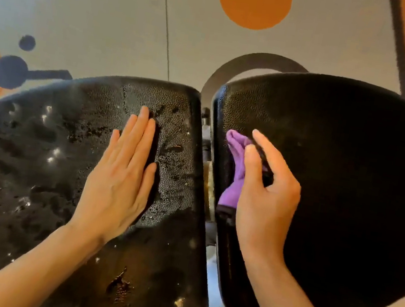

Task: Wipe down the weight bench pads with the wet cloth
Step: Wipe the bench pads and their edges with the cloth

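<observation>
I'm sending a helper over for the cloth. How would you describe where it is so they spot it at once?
Find the two black bench pads side by side. On the right pad, near the edge facing the gap, the right hand grips the cloth. It is the only purple thing there, bunched up against the black upholstery.

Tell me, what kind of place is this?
Probably a gym. Two padded black bench pads, the left pad and the right pad, sit on a metal frame over a floor painted with coloured shapes.
</observation>
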